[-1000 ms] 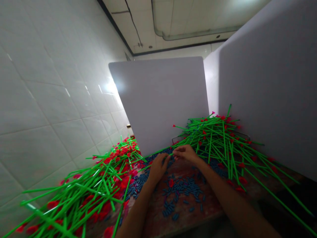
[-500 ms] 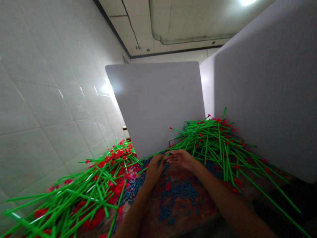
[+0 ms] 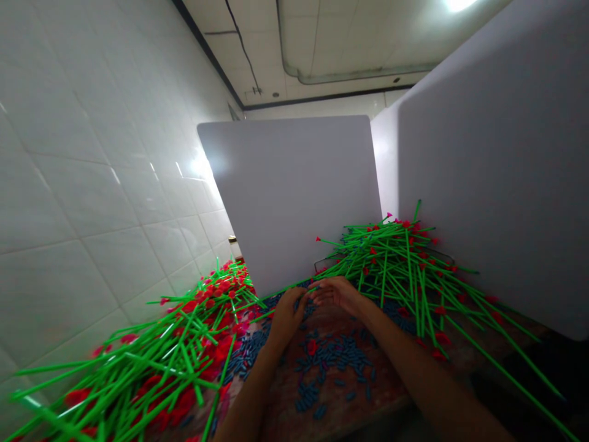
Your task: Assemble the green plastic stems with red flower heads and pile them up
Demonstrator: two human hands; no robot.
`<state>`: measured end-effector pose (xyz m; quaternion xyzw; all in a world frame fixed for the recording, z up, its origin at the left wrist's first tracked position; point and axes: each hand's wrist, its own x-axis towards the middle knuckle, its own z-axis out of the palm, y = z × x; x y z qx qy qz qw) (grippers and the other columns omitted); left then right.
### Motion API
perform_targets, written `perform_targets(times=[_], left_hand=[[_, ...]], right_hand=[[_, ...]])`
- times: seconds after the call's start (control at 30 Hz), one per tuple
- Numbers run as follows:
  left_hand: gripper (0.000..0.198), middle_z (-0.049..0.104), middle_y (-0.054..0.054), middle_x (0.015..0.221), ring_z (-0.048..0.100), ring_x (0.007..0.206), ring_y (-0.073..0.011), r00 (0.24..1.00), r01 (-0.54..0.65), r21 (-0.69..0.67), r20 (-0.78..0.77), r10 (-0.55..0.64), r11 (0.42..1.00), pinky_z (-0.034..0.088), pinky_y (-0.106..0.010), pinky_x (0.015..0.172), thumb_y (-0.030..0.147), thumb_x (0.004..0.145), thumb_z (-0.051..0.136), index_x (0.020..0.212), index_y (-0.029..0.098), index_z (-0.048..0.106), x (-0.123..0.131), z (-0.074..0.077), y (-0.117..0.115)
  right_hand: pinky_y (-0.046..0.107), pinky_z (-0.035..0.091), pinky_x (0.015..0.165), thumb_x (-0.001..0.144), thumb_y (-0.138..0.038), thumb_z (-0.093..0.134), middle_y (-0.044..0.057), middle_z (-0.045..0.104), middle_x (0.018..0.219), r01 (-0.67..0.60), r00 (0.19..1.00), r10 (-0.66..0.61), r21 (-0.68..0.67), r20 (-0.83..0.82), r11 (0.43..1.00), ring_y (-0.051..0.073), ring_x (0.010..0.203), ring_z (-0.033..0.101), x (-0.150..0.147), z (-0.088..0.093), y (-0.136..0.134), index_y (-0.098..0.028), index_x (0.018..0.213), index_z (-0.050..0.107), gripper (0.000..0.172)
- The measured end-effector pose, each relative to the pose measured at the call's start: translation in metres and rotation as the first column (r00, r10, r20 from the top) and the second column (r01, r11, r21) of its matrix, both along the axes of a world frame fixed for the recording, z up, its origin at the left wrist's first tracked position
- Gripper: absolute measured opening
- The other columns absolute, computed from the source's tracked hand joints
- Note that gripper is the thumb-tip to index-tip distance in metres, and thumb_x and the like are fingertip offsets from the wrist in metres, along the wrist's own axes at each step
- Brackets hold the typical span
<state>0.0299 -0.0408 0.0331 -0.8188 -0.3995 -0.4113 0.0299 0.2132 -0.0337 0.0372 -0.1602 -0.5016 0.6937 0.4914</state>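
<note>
My left hand (image 3: 289, 310) is closed, with a thin green stick (image 3: 263, 317) running into it from the lower left. Facing it, my right hand (image 3: 339, 293) has its fingers bent and thumb and fingertips together at the stick's far end. Whatever small thing those fingertips pinch is too small and hidden to make out. Below the hands, small blue cylindrical pieces (image 3: 343, 355) lie scattered on the worn reddish table (image 3: 285, 393). Among them is one small red flower-shaped piece (image 3: 312, 347).
Left, along the tiled wall (image 3: 83, 184), lies a heap of green sticks with red ends (image 3: 170, 356). Another stick pile (image 3: 391, 264) rises at the right, some sticks jutting over the table edge. White panels (image 3: 294, 196) stand behind and to the right (image 3: 497, 184).
Almost nothing differs. Both hands stay together in the same place, and the right fingers have shifted only slightly.
</note>
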Motion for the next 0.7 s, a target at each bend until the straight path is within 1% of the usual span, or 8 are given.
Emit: perform_targets(times=[0.07,0.17,0.27,0.33,0.43,0.5,0.6,0.7], left_hand=[[0.031,0.064,-0.006,0.090,0.056,0.087,-0.0180,1.000,-0.005,0.011,-0.006,0.005,1.000,0.045,-0.032,0.082,0.039,0.091,0.038,0.090,0.018,0.061,0.001,0.002,-0.001],[0.030,0.064,-0.006,0.089,0.057,0.087,-0.0179,1.000,-0.004,0.039,-0.013,0.005,0.999,0.045,-0.031,0.081,0.038,0.091,0.039,0.090,0.018,0.062,0.002,0.004,-0.002],[0.030,0.064,-0.005,0.088,0.057,0.085,-0.0179,0.999,-0.024,0.053,-0.037,0.026,0.998,0.044,-0.031,0.079,0.039,0.091,0.040,0.089,0.018,0.061,0.001,0.005,-0.002],[0.029,0.064,-0.005,0.086,0.056,0.083,-0.0179,0.998,-0.036,0.055,-0.052,0.039,0.998,0.044,-0.031,0.078,0.040,0.091,0.041,0.089,0.018,0.061,0.000,0.006,0.000],[0.029,0.064,-0.005,0.088,0.057,0.085,-0.0182,0.997,-0.031,0.059,-0.063,0.034,0.998,0.044,-0.030,0.078,0.040,0.091,0.041,0.090,0.019,0.061,-0.001,0.006,0.001],[0.030,0.065,-0.005,0.088,0.057,0.084,-0.0181,0.998,-0.028,0.074,-0.058,0.032,0.997,0.044,-0.030,0.078,0.040,0.090,0.041,0.089,0.019,0.061,0.000,0.007,0.001],[0.031,0.064,-0.005,0.085,0.057,0.081,-0.0177,0.998,-0.028,0.094,-0.049,0.033,0.995,0.044,-0.030,0.077,0.042,0.089,0.041,0.087,0.018,0.061,0.001,0.009,0.000],[0.032,0.064,-0.004,0.085,0.057,0.081,-0.0176,0.999,-0.026,0.095,-0.045,0.030,0.995,0.044,-0.030,0.077,0.043,0.090,0.040,0.086,0.018,0.061,0.002,0.011,-0.002]], right_hand=[[0.027,0.053,0.063,0.069,-0.025,0.065,0.008,0.070,0.073,0.057,0.994,-0.063,0.072,0.088,0.996,0.015,0.060,0.065,0.002,0.006,-0.002,-0.009,0.092,0.068,0.028],[0.026,0.051,0.057,0.068,-0.033,0.069,0.006,0.069,0.070,0.127,0.972,-0.151,0.136,0.182,0.983,0.014,0.055,0.064,0.003,0.012,-0.002,-0.010,0.097,0.067,0.037],[0.022,0.047,0.045,0.069,-0.037,0.068,0.002,0.066,0.063,0.263,0.918,-0.324,0.258,0.231,0.930,0.011,0.046,0.058,0.005,0.016,0.000,-0.012,0.100,0.066,0.040],[0.020,0.045,0.043,0.071,-0.041,0.066,0.002,0.065,0.064,0.322,0.891,-0.402,0.331,0.211,0.887,0.010,0.045,0.057,0.008,0.019,0.002,-0.013,0.098,0.066,0.039],[0.022,0.047,0.045,0.071,-0.044,0.065,0.002,0.066,0.069,0.323,0.899,-0.401,0.351,0.178,0.879,0.011,0.048,0.058,0.011,0.022,0.002,-0.013,0.094,0.066,0.039],[0.023,0.047,0.044,0.069,-0.044,0.067,0.001,0.065,0.065,0.318,0.898,-0.399,0.355,0.183,0.879,0.011,0.046,0.056,0.011,0.022,0.004,-0.013,0.089,0.066,0.037],[0.023,0.045,0.043,0.068,-0.042,0.068,0.000,0.063,0.059,0.316,0.889,-0.407,0.365,0.207,0.876,0.011,0.044,0.053,0.009,0.017,0.009,-0.013,0.083,0.066,0.032],[0.022,0.044,0.043,0.068,-0.040,0.068,-0.001,0.062,0.058,0.299,0.892,-0.394,0.364,0.222,0.882,0.010,0.043,0.052,0.006,0.011,0.013,-0.013,0.081,0.067,0.030]])
